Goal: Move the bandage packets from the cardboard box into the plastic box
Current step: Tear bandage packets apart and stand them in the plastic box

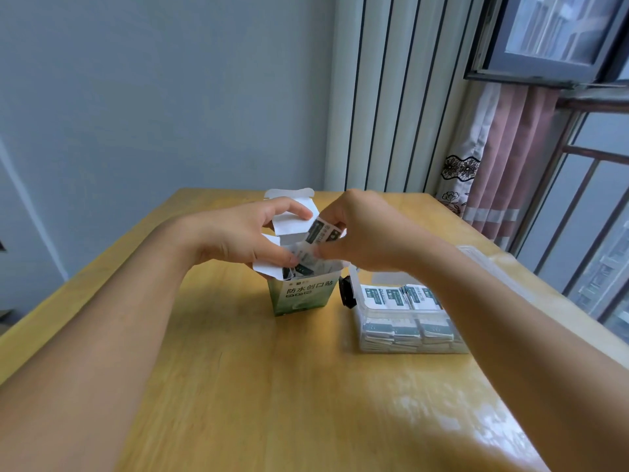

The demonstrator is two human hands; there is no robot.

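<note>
A green and white cardboard box (303, 296) stands upright in the middle of the wooden table, its white flaps open. My left hand (245, 233) grips the box at its top, thumb and fingers around the flaps. My right hand (360, 229) pinches several bandage packets (321, 231) just above the box's mouth. More packets (299, 269) stick out of the opening. To the right lies a clear plastic box (408, 347) with rows of packets (398, 296) inside; my right forearm passes over it.
The wooden table (238, 386) runs to a grey wall at the back. A black clasp (347, 291) sits on the plastic box's left end, and its clear lid (483, 260) lies open behind. A curtain (503, 158) and barred window are on the right.
</note>
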